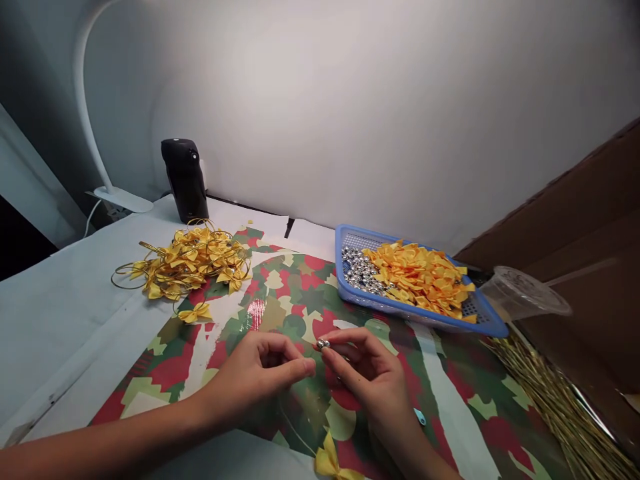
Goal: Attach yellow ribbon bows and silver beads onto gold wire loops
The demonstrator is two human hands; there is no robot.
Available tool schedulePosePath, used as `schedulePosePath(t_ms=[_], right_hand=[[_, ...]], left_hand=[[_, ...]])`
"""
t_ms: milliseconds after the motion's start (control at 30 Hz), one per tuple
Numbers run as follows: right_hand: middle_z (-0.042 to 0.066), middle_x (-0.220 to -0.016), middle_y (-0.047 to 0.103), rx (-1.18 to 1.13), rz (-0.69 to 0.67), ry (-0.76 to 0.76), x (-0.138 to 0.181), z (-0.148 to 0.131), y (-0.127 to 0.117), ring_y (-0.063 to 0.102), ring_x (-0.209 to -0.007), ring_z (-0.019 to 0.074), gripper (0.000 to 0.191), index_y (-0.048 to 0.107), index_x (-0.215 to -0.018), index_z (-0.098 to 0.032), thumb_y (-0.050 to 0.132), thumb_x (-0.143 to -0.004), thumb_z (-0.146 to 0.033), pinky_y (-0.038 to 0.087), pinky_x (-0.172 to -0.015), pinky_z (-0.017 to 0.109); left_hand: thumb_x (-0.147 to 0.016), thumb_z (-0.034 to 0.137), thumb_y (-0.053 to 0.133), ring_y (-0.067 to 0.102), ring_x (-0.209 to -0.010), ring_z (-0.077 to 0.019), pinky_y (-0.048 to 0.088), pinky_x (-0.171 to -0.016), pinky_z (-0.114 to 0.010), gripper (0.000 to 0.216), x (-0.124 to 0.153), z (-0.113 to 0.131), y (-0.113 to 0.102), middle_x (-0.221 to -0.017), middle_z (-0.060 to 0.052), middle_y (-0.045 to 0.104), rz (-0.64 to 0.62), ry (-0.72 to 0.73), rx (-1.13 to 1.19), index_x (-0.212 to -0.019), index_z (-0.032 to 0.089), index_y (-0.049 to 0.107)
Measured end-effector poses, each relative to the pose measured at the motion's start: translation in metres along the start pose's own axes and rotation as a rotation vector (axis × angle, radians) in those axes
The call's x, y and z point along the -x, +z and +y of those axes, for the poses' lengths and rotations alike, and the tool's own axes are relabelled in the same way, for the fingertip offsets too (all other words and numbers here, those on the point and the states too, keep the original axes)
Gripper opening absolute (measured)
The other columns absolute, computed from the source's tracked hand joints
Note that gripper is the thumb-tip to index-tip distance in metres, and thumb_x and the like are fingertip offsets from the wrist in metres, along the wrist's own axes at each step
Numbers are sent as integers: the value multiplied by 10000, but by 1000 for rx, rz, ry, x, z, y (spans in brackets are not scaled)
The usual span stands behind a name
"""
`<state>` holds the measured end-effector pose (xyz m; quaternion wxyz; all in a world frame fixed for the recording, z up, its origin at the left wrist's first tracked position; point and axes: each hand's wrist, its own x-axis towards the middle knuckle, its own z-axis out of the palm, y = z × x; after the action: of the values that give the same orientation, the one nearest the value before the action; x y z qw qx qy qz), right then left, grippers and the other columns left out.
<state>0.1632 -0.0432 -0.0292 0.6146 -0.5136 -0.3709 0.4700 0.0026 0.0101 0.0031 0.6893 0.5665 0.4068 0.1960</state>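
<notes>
Between the thumb and fingertips of my right hand [373, 373] are small silver beads [323, 344]. Just to the left, my left hand [263, 367] is closed, thumb against curled fingers, its tip apart from the beads. A thin wire [296, 430] runs from beneath my left hand down to a yellow ribbon bow [333, 460] near the bottom edge. My left hand seems to pinch this wire, though its grip is mostly hidden.
A blue basket [395, 308] holds silver beads and yellow bows. Gold wires [555, 400] lie at right, beside a clear plastic cup [525, 293]. Bows on wire loops [187, 260] are heaped at left, before a black bottle [185, 180] and white lamp [123, 199].
</notes>
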Motion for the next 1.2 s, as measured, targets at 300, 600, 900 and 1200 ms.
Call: schedulePosePath(t_ms=[300, 600, 900, 1200], right_hand=[[12, -765, 721, 163, -35, -186, 7, -3, 1, 698, -689, 140, 76, 691, -785, -226, 747, -736, -240, 555, -557, 171], [-11, -799, 726, 211, -26, -326, 9, -3, 2, 709, -740, 121, 129, 707, -805, -260, 704, -757, -140, 582, -640, 154], [16, -848, 718, 214, -73, -297, 13, -2, 1, 711, -777, 150, 113, 678, -851, -248, 692, -777, -164, 590, -621, 185], [48, -824, 683, 249, -149, -261, 9, -11, 1, 657, -793, 181, 76, 706, -803, -225, 650, -824, -271, 545, -619, 229]], left_hand=[[-695, 410, 662, 512, -517, -111, 358, -500, -225, 317, 1, -5, 0, -543, 39, 500, -22, 1, -16, -561, 157, 525], [-702, 402, 658, 454, -487, -94, 317, -474, -213, 315, 1, -6, 0, -509, 44, 482, -24, 1, -24, -557, 159, 520], [-707, 431, 658, 468, -522, -101, 340, -487, -212, 319, 1, -4, 2, -556, 25, 518, -21, 27, -22, -598, 151, 554], [-789, 400, 596, 432, -554, -110, 325, -507, -221, 286, 4, -7, 3, -584, 20, 507, 0, 119, -181, -658, 146, 596]])
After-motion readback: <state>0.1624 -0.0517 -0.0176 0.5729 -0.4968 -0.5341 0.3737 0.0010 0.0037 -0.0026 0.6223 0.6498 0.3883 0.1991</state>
